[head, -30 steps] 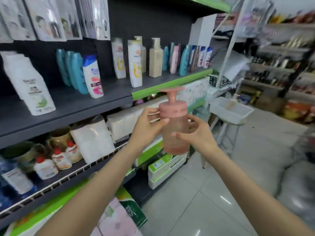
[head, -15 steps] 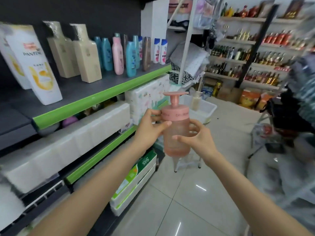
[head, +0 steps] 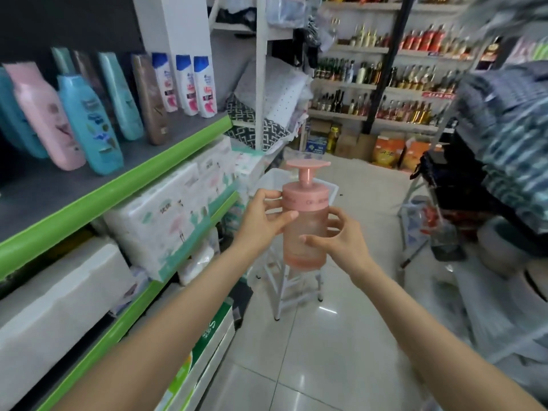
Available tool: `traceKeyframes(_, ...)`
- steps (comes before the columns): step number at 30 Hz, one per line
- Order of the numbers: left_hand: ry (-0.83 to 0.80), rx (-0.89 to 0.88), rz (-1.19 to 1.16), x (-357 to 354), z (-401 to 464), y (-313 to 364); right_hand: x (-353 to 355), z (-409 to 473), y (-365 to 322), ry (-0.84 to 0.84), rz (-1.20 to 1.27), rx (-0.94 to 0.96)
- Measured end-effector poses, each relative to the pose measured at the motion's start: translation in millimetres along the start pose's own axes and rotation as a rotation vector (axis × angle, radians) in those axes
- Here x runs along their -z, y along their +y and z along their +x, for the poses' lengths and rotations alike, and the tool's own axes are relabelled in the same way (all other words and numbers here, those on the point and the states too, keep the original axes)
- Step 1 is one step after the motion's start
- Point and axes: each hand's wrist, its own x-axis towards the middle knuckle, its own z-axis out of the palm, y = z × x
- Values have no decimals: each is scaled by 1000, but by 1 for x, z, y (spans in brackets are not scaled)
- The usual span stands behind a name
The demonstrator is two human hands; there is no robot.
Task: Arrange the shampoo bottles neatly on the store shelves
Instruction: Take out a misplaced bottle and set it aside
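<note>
1. Head view: both hands hold a pink pump bottle [head: 305,226] upright in the aisle, in front of a white stool [head: 284,280] and well apart from the shelf [head: 118,185] on the left.
2. The left hand [head: 261,221] grasps the bottle from the left, thumb across its front just under the collar, fingers curled behind.
3. The right hand [head: 344,241] grasps it lower on the right, thumb on the front, fingers curled round the back.
4. On the green-edged shelf stand shampoo bottles: a pink one [head: 44,114], a blue one [head: 89,120], a brown one [head: 151,99] and three white ones [head: 186,81].
5. Below them lie tissue packs [head: 166,215].
6. Further shelves of bottles [head: 385,75] line the back wall.
</note>
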Motion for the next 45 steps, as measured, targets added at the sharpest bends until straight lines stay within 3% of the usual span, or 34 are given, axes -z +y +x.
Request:
traceKeyframes(11, -4, 30, 39, -79, 196, -43, 57, 216, 66, -64, -41, -17)
traceKeyframes(19, -44, 145, 101, -105, 321, -100, 65, 330, 112, -125, -79, -103)
traceKeyframes(22, -47, 133, 147, -110, 362, -132, 64, 372, 138, -221, -41, -193)
traceKeyframes(26, -63, 149, 184, -112, 408, -172, 64, 421, 162, -298, 215, -424)
traceKeyframes(34, -155, 230, 239, -127, 461, -241, 45, 485, 226, -304, 254, -624)
traceKeyframes(40, -135, 313, 268, -127, 471, -290, 30, 505, 282, -358, 319, -688)
traceKeyframes(45, -78, 352, 257, -127, 467, -321, 14, 510, 307, -292, 355, -687)
